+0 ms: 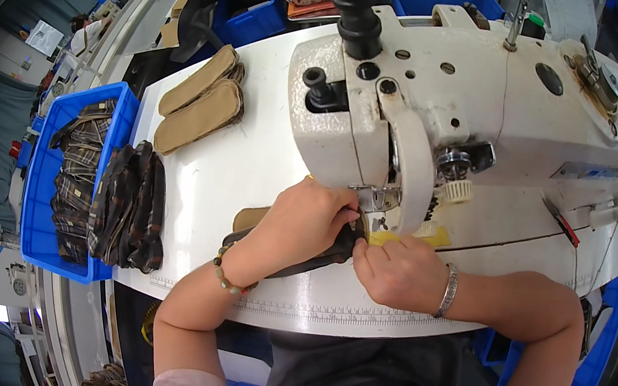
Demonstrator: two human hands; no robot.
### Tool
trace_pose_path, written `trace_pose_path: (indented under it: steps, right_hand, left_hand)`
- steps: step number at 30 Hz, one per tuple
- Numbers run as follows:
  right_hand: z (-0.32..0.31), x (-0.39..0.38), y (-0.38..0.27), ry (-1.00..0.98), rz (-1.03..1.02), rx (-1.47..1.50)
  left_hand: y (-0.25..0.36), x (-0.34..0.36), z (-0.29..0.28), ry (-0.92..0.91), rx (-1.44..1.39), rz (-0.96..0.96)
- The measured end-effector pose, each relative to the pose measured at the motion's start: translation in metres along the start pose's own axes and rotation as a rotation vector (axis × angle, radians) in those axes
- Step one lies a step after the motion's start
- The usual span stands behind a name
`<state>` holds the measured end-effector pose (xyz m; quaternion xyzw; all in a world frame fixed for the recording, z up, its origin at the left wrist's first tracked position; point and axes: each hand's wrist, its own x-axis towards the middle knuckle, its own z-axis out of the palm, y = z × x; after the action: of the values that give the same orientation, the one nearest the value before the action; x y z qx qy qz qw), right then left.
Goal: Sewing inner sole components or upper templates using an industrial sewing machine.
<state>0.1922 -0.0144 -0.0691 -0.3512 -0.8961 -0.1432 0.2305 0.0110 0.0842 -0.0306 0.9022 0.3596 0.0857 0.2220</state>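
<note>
Head cam: dark fabric piece lies under L hand, long axis approx. L–R, R end angled up twd presser foot. L thumb + fingertips pinch its edge just by the foot, so L covers more of it. R hand curled at R end; can't tell if gripping.

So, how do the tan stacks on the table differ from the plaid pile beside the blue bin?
Colour: the tan stacks are plain, while the plaid pile is dark and checked.
Shape: the tan stacks are long and flat with rounded ends; the plaid pile looks soft and bunched.
Place: the plaid pile is beside the blue bin, the tan stacks farther from the person.
Both rest on the white table, left of the left hand.
</note>
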Motion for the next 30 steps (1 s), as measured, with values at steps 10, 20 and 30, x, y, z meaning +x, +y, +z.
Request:
trace_pose_path:
  steps: [10,20,30]
  right_hand:
    - [-0.004,0.000,0.001,-0.009,0.055,0.009]
    - [-0.005,-0.001,0.001,-0.022,0.105,0.068]
    - [-0.009,-0.001,-0.001,-0.090,0.137,0.167]
  left_hand:
    - [0.005,0.000,0.002,0.059,0.127,0.025]
    - [0.007,0.001,0.000,0.039,0.164,0.019]
    - [0.013,0.003,0.000,0.038,0.137,-0.063]
